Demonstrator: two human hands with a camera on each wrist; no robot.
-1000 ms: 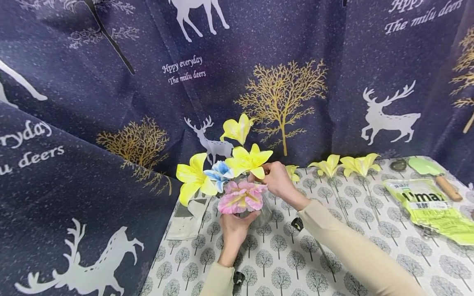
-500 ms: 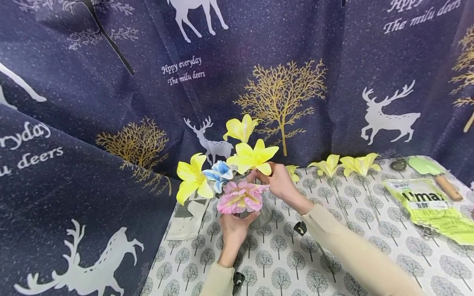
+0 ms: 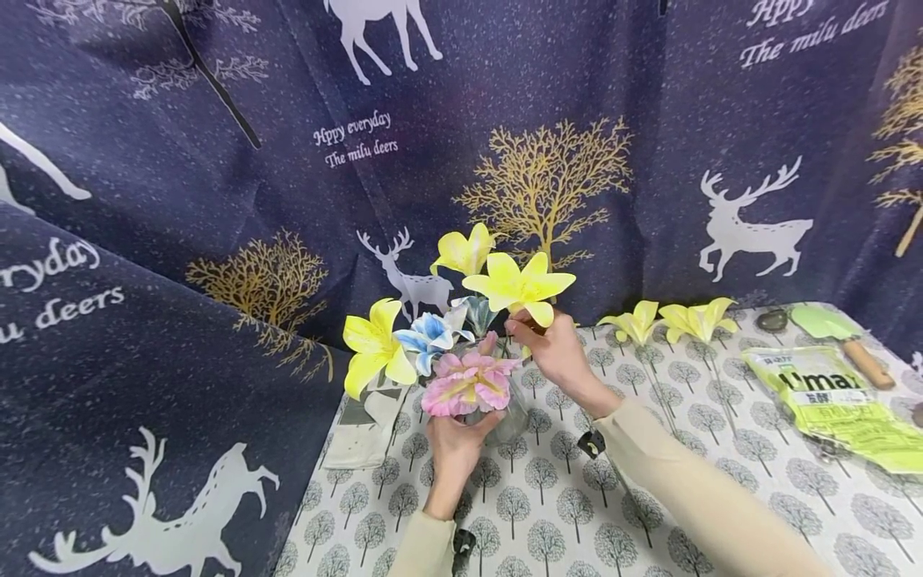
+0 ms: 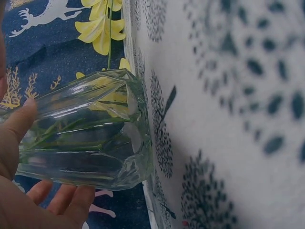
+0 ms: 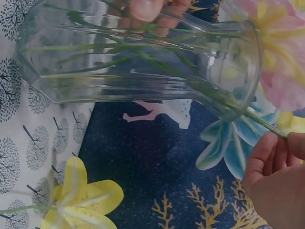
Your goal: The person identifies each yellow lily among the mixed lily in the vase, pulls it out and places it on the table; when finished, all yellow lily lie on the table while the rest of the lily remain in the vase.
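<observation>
My left hand (image 3: 456, 453) grips the clear faceted glass vase (image 4: 90, 138), its thumb and fingers on opposite sides. Green stems show through the glass. My right hand (image 3: 558, 353) pinches the green stem (image 5: 268, 126) of a yellow lily (image 3: 521, 285) just beyond the vase rim, and that stem runs down into the mouth. Also in the vase stand a pink flower (image 3: 472, 386) at the front, a blue-and-white flower (image 3: 430, 338), a teal-blue flower (image 5: 217, 145), a yellow lily on the left (image 3: 376, 346) and another at the back (image 3: 464, 250).
More yellow lilies (image 3: 698, 319) lie on the tree-print tablecloth (image 3: 544, 513) at right. Farther right are a dark stone (image 3: 773, 320), a green trowel (image 3: 825, 322) with a wooden handle and a yellow-green bag (image 3: 840, 417). A grey-white cloth (image 3: 356, 441) lies left. A dark curtain (image 3: 216, 176) hangs behind.
My right hand has moved slightly right, and the held yellow lily has shifted up and right, uncovering the teal-blue flower behind it. My left hand stays at the vase.
</observation>
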